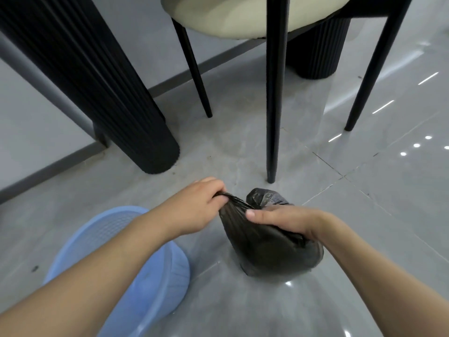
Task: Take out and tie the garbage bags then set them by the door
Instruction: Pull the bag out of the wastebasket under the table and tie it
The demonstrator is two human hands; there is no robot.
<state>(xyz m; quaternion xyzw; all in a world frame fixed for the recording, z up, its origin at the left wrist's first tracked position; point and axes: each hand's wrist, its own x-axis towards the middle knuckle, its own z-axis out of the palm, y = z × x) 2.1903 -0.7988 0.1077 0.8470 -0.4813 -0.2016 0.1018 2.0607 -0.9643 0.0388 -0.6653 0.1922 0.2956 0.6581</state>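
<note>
From the head view I see both of my bare hands down over a black garbage bag (pixel 272 246) that sits on the glossy grey tile floor (pixel 364 215). My left hand (pixel 194 207) is clenched around a twisted strand of the bag's top, pulling it out to the left so the plastic stretches taut from the bag to my fist. My right hand (pixel 286 220) grasps the bag from above, fingers wrapped over its gathered upper part and thumb pointing toward my left hand. Just beyond my right hand a second bunched flap of the bag sticks up loose. The bag's bulging body lies under and a little nearer than my right hand, touching the floor.

Under my left forearm, nearer and to the left of the left hand, stands a light blue mesh waste basket (pixel 155 276); it is close beside the bag but I cannot tell whether they touch. I see no bag inside it.

Beyond my hands, a black chair leg (pixel 273 117) comes down to the floor just past the bag, under a cream seat cushion (pixel 233 18). Further left of my left hand a thick black ribbed table column (pixel 116 98) slants to the floor.
</note>
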